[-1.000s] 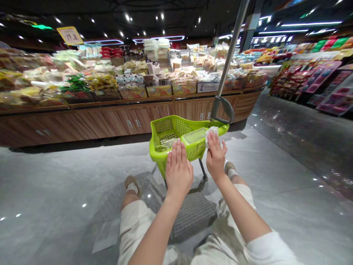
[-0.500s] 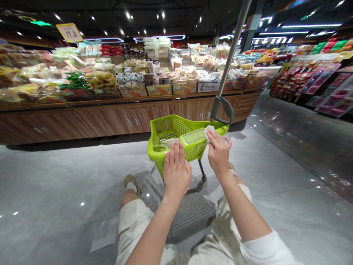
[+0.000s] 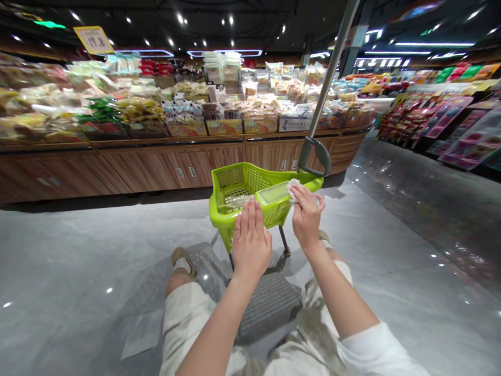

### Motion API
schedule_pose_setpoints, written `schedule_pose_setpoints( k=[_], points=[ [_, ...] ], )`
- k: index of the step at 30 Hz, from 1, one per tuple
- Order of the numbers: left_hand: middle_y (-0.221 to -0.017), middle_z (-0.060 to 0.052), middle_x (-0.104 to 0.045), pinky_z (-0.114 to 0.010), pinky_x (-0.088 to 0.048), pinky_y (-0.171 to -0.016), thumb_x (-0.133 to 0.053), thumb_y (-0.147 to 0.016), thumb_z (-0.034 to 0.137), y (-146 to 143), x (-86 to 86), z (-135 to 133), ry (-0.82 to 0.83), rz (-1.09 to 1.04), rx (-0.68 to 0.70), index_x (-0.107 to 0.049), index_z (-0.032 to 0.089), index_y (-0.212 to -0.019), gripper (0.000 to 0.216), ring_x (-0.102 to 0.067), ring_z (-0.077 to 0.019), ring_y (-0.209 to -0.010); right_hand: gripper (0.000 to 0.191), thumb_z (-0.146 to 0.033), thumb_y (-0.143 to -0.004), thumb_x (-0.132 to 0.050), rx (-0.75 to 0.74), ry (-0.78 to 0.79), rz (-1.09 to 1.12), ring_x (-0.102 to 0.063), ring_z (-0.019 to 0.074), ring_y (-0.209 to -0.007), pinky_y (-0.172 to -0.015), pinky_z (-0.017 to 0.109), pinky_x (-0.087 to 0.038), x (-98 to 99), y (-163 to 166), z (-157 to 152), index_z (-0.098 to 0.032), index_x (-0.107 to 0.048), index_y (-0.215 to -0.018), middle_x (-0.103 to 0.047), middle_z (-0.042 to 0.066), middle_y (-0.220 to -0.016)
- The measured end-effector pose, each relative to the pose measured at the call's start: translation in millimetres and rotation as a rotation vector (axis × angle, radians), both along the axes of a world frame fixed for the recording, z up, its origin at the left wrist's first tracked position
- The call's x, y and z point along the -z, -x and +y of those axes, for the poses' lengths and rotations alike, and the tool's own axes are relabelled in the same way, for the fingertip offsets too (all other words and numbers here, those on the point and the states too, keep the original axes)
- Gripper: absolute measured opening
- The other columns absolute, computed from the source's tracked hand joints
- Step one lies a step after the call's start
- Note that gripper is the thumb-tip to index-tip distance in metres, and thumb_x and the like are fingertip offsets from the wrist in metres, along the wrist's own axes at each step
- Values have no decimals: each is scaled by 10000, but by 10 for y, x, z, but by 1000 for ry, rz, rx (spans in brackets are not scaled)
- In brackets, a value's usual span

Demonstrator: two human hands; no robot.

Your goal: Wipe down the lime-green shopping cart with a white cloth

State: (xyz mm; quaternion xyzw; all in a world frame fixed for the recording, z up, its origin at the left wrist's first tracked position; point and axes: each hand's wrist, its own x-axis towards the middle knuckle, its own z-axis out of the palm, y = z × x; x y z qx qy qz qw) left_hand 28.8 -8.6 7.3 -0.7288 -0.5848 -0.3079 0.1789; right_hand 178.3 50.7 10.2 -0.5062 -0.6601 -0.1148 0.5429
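Note:
In front of me stands a bright green plastic shopping basket cart [image 3: 219,216] with lattice sides and dark legs on the floor. My left hand [image 3: 251,240] lies flat with outstretched fingers against its near rim. My right hand [image 3: 307,214] is closed around a crumpled white tissue [image 3: 293,188], pressed on the right part of the rim. Between the hands, a clear flat panel [image 3: 274,192] is set into the rim. At the cart's far right a grey handle [image 3: 318,156] joins a long metal pole that rises upward.
Behind the cart runs a wood-fronted display counter [image 3: 156,167] heaped with packaged foods. A yellow-edged price sign [image 3: 93,40] hangs at upper left. More shelves of goods [image 3: 415,112] line the right. My two legs are spread on either side of the glossy grey floor [image 3: 70,256].
My right hand has slid slightly left along the rim with the tissue. My left hand stays flat in place. The view has shifted a little.

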Motion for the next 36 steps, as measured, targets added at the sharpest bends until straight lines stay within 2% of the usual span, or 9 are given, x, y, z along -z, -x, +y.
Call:
schedule_pose_setpoints(
  k=[3,6,10,13,17,20,26,32,36],
  points=[
    [-1627,-138,-257,-438,-175,-1235,-392,-940,201,5,4,9,-8,0,-2,-92,77,-1571,710,-185,-236,-1522,499,-109,-887,-394,-162,6,-192,-509,195,-1335,-1163,431,-161,-14,323,-234,-269,-595,-1316,-645,40,-1345],
    [-1631,-130,-247,-434,-176,-1234,-392,-937,194,47,-4,-5,-4,3,12,-64,99,-1576,725,-192,-229,-1521,492,-119,-906,-399,-242,-25,-267,-531,183,-1317,-1185,430,-108,-8,269,-240,-288,-584,-1329,-652,20,-1337],
    [-1630,-131,-247,-421,-168,-1234,-395,-933,182,72,-20,-32,9,13,14,-105,79,-1570,708,-198,-228,-1519,485,-102,-892,-377,-49,-54,-9,-588,197,-1254,-1159,478,-162,93,-190,90,-292,-632,-1259,-670,28,-1306],
    [-1628,-138,-253,-423,-164,-1234,-408,-927,177,51,-22,-32,4,5,6,-124,67,-1566,708,-195,-236,-1520,551,-88,-890,-345,81,-58,95,-523,218,-1332,-1126,490,-234,204,-244,161,-285,-567,-1354,-611,63,-1387],
    [-1631,-138,-245,-429,-164,-1235,-416,-925,187,37,-16,-21,13,-7,1,-121,84,-1569,716,-185,-238,-1522,632,-92,-936,-360,-91,-82,-220,-354,199,-1455,-1157,445,-234,339,81,-84,-283,-318,-1536,-530,76,-1471],
    [-1633,-132,-242,-427,-160,-1238,-411,-925,187,52,-14,-22,18,-3,-3,-115,101,-1573,718,-181,-229,-1524,636,-91,-954,-380,-183,-118,-395,-376,181,-1442,-1199,439,-164,402,111,-133,-306,-289,-1546,-562,65,-1441],
    [-1630,-131,-249,-426,-160,-1237,-400,-930,182,31,-13,-24,7,6,1,-110,83,-1572,711,-199,-234,-1519,652,-95,-955,-294,149,-56,24,-365,214,-1449,-1189,575,-117,515,-131,142,-296,-207,-1569,-403,123,-1553],
    [-1631,-139,-240,-431,-159,-1239,-410,-926,193,-11,-15,-17,18,6,-17,-140,69,-1566,705,-174,-239,-1525,654,-101,-951,-382,-126,-82,-316,-322,189,-1468,-1212,467,-192,660,184,-82,-315,-259,-1557,-510,72,-1486],
    [-1629,-128,-253,-422,-174,-1239,-401,-927,185,5,-26,-29,22,11,-13,-144,85,-1567,697,-188,-222,-1522,654,-68,-958,-308,-8,-114,-175,-341,177,-1458,-1220,527,-98,716,-6,78,-305,-231,-1562,-456,105,-1523]
  ],
)
